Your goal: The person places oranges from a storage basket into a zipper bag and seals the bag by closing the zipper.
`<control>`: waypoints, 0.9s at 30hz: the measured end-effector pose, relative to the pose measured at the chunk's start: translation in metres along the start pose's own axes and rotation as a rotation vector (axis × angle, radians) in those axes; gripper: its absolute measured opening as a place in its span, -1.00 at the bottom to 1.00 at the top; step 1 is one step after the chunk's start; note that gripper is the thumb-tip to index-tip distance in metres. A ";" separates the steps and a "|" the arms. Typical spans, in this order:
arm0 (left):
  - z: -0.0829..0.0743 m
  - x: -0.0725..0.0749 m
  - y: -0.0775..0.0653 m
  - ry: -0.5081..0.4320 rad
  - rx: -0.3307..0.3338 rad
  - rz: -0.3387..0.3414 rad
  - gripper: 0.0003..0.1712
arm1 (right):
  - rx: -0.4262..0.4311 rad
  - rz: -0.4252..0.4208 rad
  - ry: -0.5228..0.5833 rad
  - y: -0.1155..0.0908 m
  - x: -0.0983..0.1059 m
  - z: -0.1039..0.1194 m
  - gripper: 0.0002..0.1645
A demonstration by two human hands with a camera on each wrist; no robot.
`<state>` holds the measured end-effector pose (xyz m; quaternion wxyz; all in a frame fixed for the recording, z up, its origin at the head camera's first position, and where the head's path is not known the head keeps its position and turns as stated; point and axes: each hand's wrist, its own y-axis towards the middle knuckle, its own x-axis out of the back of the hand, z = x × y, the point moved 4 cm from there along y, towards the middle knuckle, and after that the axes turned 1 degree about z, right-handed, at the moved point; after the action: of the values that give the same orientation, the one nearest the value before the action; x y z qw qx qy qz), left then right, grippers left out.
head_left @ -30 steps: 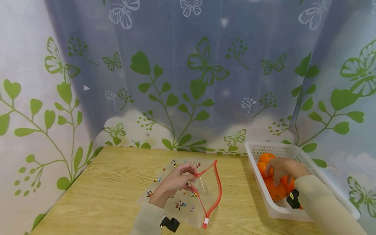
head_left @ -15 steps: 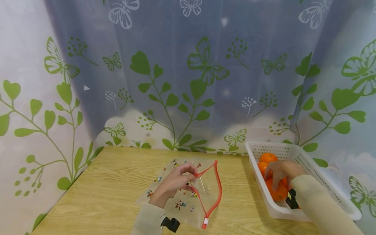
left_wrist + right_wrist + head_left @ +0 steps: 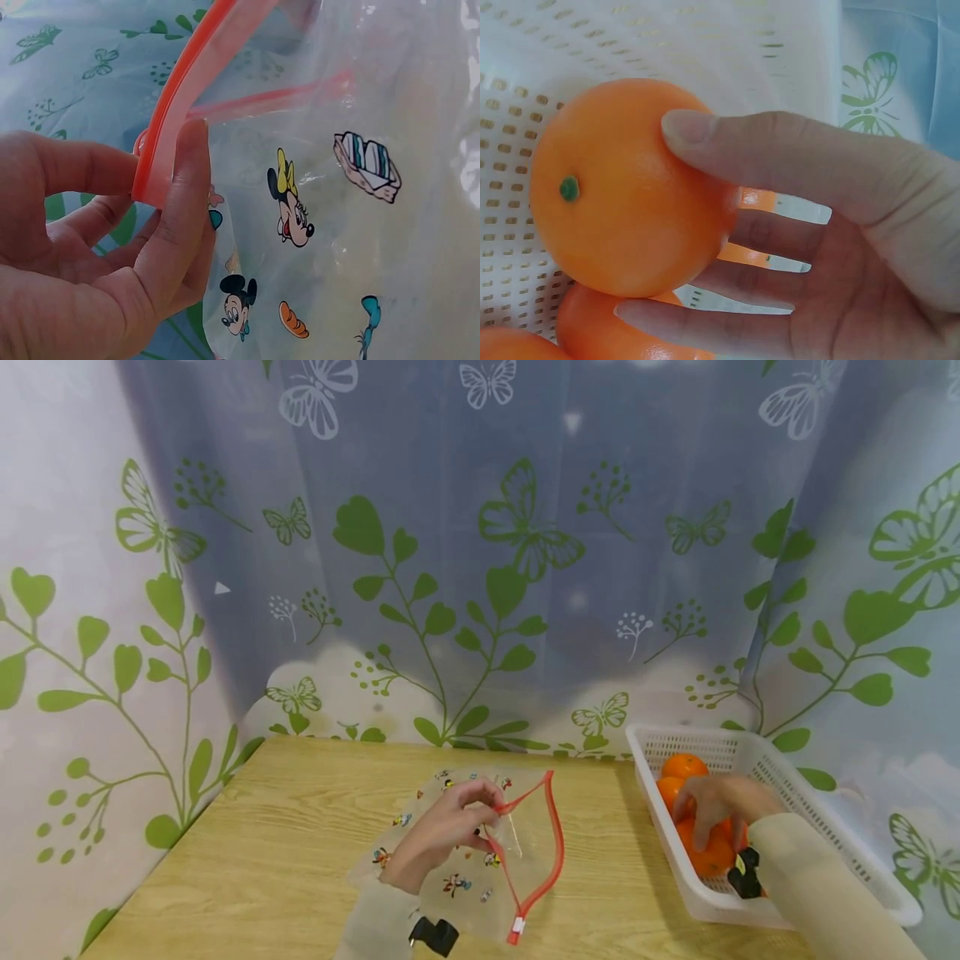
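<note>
A clear zip bag printed with cartoon figures lies at the middle of the table, its red zip edge spread apart. My left hand pinches one side of that mouth between thumb and fingers, as the left wrist view shows close up. At the right, my right hand reaches into a white basket. In the right wrist view its thumb presses on top of an orange with a green stem spot, while the other fingers curve round the underside.
Several more oranges lie in the basket around the right hand. The wood-grain table meets a patterned curtain at the back. Black straps sit on both wrists.
My right hand has shifted slightly and its fingers have settled around an orange in the basket. The left hand and the bag hold nearly still.
</note>
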<state>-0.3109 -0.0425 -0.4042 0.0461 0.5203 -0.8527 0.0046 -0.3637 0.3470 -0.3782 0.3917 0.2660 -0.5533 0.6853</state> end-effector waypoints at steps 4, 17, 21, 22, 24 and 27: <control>0.000 0.000 0.000 0.002 0.001 0.000 -0.86 | 0.018 -0.005 0.001 -0.002 0.001 0.002 -0.44; 0.002 0.003 -0.001 0.064 -0.007 -0.025 -0.86 | 0.072 -0.017 0.022 -0.009 0.004 0.003 -0.45; 0.002 0.004 -0.002 0.049 0.013 -0.035 -0.88 | 0.072 -0.013 0.027 -0.009 0.005 0.001 -0.44; 0.002 0.004 -0.001 0.048 0.019 -0.040 -0.88 | 0.072 -0.011 0.029 -0.009 0.006 0.001 -0.45; 0.003 0.004 -0.001 0.045 0.029 -0.052 -0.88 | 0.076 -0.007 0.030 -0.009 0.007 0.000 -0.46; 0.003 0.003 -0.001 0.045 0.028 -0.068 -0.88 | 0.083 -0.002 0.026 -0.010 0.010 0.000 -0.46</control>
<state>-0.3120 -0.0457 -0.4070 0.0580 0.5493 -0.8332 0.0268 -0.3605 0.3498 -0.3648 0.3880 0.2737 -0.5188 0.7109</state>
